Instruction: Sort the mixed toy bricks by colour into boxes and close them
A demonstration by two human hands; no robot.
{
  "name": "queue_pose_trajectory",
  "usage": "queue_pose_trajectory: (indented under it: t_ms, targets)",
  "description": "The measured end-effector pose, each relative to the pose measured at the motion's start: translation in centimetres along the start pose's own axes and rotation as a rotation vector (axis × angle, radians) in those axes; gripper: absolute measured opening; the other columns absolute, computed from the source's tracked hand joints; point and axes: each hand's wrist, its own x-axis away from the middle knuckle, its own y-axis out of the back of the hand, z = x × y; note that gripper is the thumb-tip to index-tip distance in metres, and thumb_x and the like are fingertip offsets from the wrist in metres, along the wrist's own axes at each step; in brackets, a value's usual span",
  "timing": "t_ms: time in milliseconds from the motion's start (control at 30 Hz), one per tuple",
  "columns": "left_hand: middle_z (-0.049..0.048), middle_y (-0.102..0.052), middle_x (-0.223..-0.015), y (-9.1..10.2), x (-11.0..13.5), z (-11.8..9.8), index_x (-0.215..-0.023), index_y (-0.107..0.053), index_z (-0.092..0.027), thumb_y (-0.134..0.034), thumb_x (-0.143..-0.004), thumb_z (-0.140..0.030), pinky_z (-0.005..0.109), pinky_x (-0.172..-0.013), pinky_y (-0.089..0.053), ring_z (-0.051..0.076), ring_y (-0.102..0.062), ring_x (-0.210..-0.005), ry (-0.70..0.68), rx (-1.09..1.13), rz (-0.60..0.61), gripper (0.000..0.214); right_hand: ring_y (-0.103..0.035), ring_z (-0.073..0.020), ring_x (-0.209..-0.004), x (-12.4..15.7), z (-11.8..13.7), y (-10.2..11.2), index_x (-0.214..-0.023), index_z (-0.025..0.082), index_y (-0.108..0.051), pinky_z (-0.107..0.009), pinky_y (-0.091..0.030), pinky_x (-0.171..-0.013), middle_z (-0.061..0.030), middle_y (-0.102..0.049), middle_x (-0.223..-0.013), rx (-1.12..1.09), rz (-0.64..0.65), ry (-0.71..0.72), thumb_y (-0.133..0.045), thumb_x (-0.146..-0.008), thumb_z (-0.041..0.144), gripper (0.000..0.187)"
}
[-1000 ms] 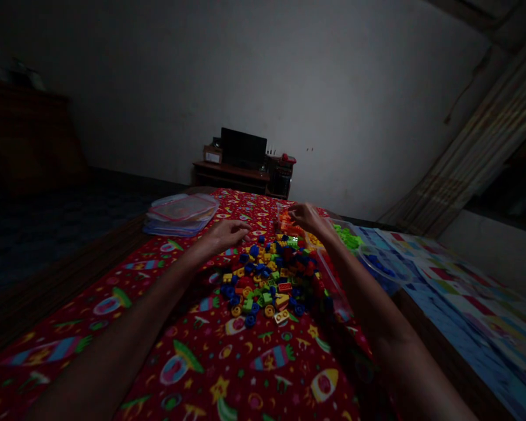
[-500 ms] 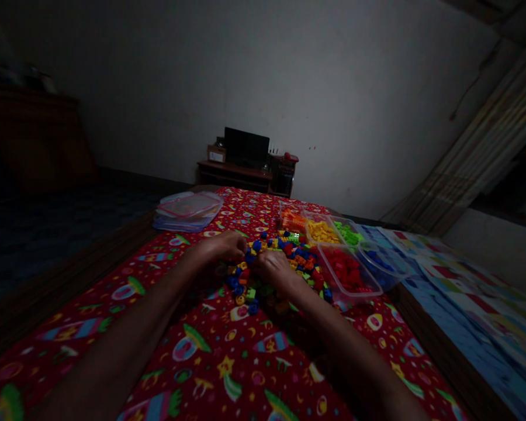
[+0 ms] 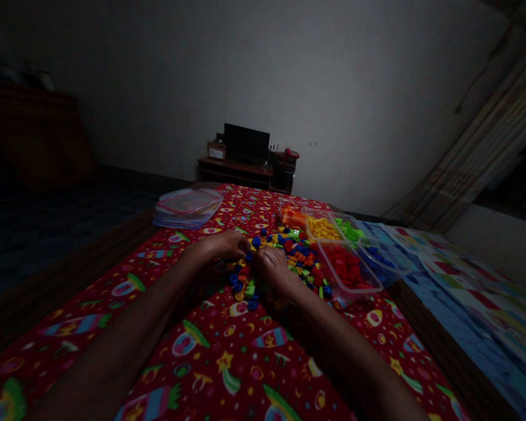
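Mixed toy building bricks (image 3: 304, 257) in blue, yellow, red, green and orange lie in a loose heap on a red patterned cloth (image 3: 245, 345). At the heap's left edge is my left hand (image 3: 230, 244), its fingers curled together by some blue and yellow pieces. My right hand (image 3: 272, 266) reaches into the heap, bent downward with the fingers closed. Its fingertips are hidden behind the back of the hand. Only a small gap separates the two hands. Whatever either one pinches is too small and dark to name.
Right of the heap stand clear plastic tubs of sorted bricks: orange (image 3: 293, 218), yellow (image 3: 323, 229), green (image 3: 349, 230), red (image 3: 345, 266) and blue (image 3: 379, 257). Stacked clear lids (image 3: 187, 206) lie at the far left. A monitor (image 3: 246, 144) stands on a desk beyond.
The view has tilted very slightly. Both hands keep nearly the same place at the heap, with their fingers still curled.
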Motion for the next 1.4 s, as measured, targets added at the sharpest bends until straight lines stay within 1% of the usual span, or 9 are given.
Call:
queue_pose_trajectory:
  t_ms: [233, 433, 500, 667, 900, 1000, 1133, 1267, 1400]
  targets:
    - [0.0002, -0.069, -0.071, -0.1, 0.0, -0.3, -0.081, -0.072, -0.017, -0.054, -0.063, -0.015, 0.019, -0.053, -0.038, 0.015, -0.06, -0.064, 0.074, 0.022, -0.003, 0.025, -0.057, -0.0158, -0.077, 1.5, -3.3, 2.7, -0.097, 0.014, -0.068, -0.024, -0.035, -0.064, -0.0096, -0.067, -0.088, -0.104, -0.035, -0.024, -0.048, -0.088, 0.022, 0.023]
    - [-0.0015, -0.064, -0.061, -0.3, 0.7, -2.2, -0.071, -0.068, -0.018, -0.055, -0.062, -0.018, 0.019, -0.05, -0.036, 0.013, -0.056, -0.056, 0.047, 0.084, 0.092, 0.016, -0.043, -0.0087, -0.054, 3.3, -6.1, 6.1, -0.073, 0.011, -0.067, -0.023, -0.026, -0.052, -0.0043, -0.06, -0.066, -0.098, 0.214, -0.043, -0.047, -0.081, 0.01, 0.021]
    - [-0.0005, -0.065, -0.063, -0.7, 1.2, -2.9, -0.07, -0.069, -0.018, -0.056, -0.061, -0.017, 0.02, -0.049, -0.034, 0.014, -0.055, -0.056, 0.011, 0.022, 0.092, 0.016, -0.045, -0.0093, -0.055, 4.3, -6.5, 5.6, -0.076, 0.011, -0.067, -0.023, -0.027, -0.053, -0.0047, -0.06, -0.068, -0.07, 0.243, -0.033, -0.048, -0.08, 0.008, 0.02]
    - [0.002, -0.067, -0.065, -2.0, 2.9, -4.2, -0.07, -0.07, -0.019, -0.056, -0.062, -0.014, 0.022, -0.047, -0.029, 0.014, -0.053, -0.053, -0.008, -0.097, 0.053, 0.017, -0.055, -0.0158, -0.084, 6.6, -6.0, 3.2, -0.098, 0.012, -0.064, -0.024, -0.037, -0.072, -0.0107, -0.063, -0.094, 0.005, 0.032, 0.028, -0.052, -0.083, 0.011, 0.019]
    - [0.0021, -0.064, -0.059, -2.9, 4.3, -4.7, -0.063, -0.069, -0.018, -0.052, -0.062, -0.01, 0.022, -0.05, -0.032, 0.014, -0.053, -0.052, 0.052, -0.051, -0.105, 0.019, -0.053, -0.02, -0.089, 7.2, -4.4, 2.4, -0.095, 0.012, -0.063, -0.029, -0.039, -0.076, -0.0134, -0.06, -0.098, 0.043, -0.079, 0.123, -0.052, -0.084, 0.01, 0.016]
    - [0.0018, -0.067, -0.065, -3.1, 3.5, -3.4, -0.072, -0.071, -0.02, -0.055, -0.066, -0.021, 0.023, -0.055, -0.038, 0.016, -0.058, -0.059, -0.029, 0.075, -0.153, 0.017, -0.052, -0.0191, -0.091, 7.1, -4.8, 1.6, -0.097, 0.013, -0.062, -0.029, -0.039, -0.079, -0.012, -0.06, -0.099, 0.013, -0.154, 0.166, -0.052, -0.086, 0.014, 0.015]
    - [0.0025, -0.072, -0.081, -2.9, 2.0, -2.3, -0.091, -0.069, -0.02, -0.061, -0.065, -0.038, 0.026, -0.067, -0.047, 0.02, -0.065, -0.076, -0.043, 0.451, -0.27, 0.033, -0.053, -0.0153, -0.081, 6.0, -5.8, 1.3, -0.087, 0.013, -0.064, -0.024, -0.035, -0.07, -0.0085, -0.062, -0.086, -0.066, -0.111, 0.108, -0.052, -0.086, 0.016, 0.012]
    - [0.0037, -0.072, -0.08, -3.4, 1.3, -3.0, -0.1, -0.063, -0.015, -0.068, -0.057, -0.047, 0.031, -0.07, -0.051, 0.022, -0.066, -0.076, -0.015, 0.837, -0.27, 0.054, -0.048, -0.0106, -0.061, 5.0, -6.1, 2.0, -0.077, 0.013, -0.066, -0.024, -0.025, -0.055, -0.0038, -0.059, -0.067, -0.212, -0.037, 0.017, -0.051, -0.086, 0.02, 0.019]
    - [0.0009, -0.07, -0.073, -4.4, 1.1, -4.2, -0.11, -0.059, -0.015, -0.071, -0.056, -0.049, 0.03, -0.063, -0.051, 0.02, -0.066, -0.068, 0.026, 0.928, -0.285, 0.064, -0.045, -0.0086, -0.057, 4.6, -5.9, 2.3, -0.073, 0.01, -0.068, -0.021, -0.024, -0.052, -0.0007, -0.056, -0.059, -0.462, -0.06, -0.021, -0.052, -0.084, 0.022, 0.023]
